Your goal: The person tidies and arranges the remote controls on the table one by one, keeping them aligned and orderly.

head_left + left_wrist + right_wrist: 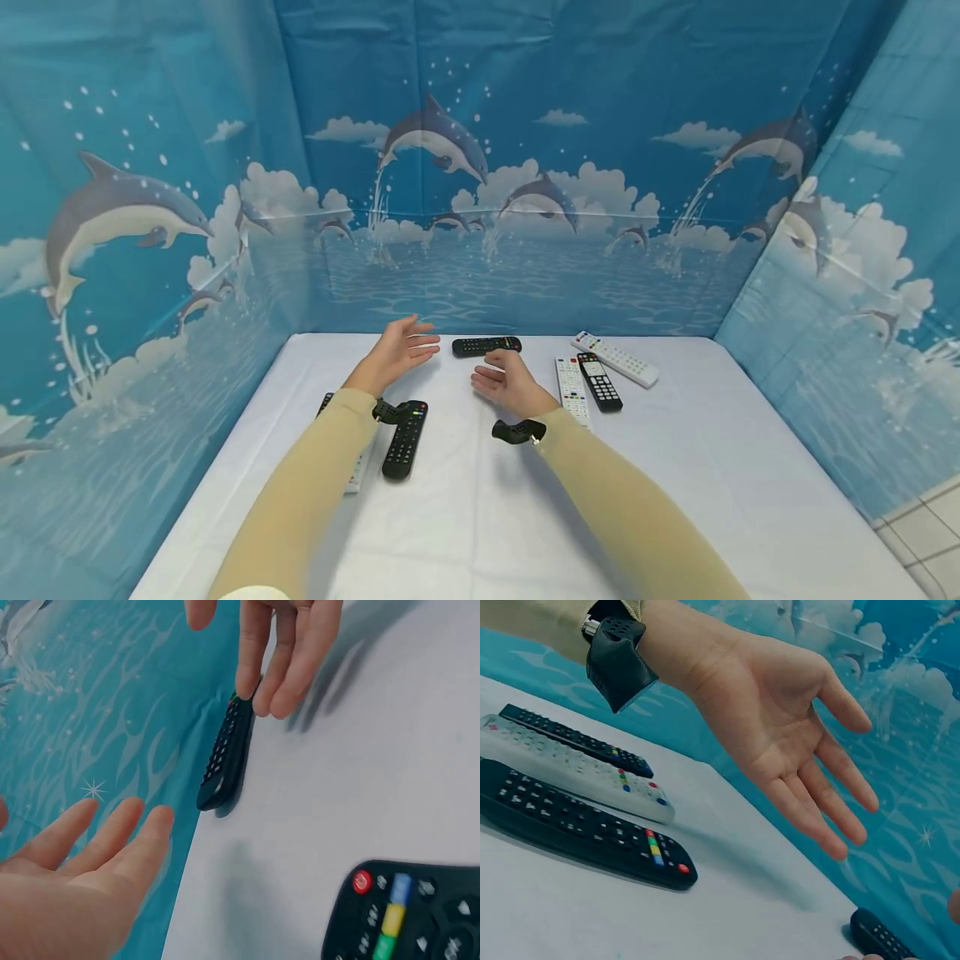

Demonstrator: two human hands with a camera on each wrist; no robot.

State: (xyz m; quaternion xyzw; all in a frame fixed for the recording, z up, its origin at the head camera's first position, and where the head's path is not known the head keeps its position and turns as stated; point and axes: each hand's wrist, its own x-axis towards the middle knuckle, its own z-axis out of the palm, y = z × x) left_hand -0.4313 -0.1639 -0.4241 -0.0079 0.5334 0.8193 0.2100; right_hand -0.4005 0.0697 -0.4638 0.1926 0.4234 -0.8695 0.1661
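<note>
My left hand [400,350] hovers near the table's back, palm turned inward, its fingers spread and holding nothing; the right wrist view also shows this left hand [772,727]. Facing it, my right hand [510,382] is raised with loosely bent fingers, also holding nothing. In the left wrist view the right hand's fingers [289,660] point down. Between and behind both hands a black remote control [486,346] lies along the back edge. Below my left wrist lies another black remote control [405,442] with coloured buttons.
Partly under the left forearm are a white remote [357,475] and a dark remote [325,402]. Right of my right hand lie a white remote [572,387], a black remote [600,383] and a slanted white remote [617,359]. A dolphin-print curtain [465,275] encloses the white table [442,533].
</note>
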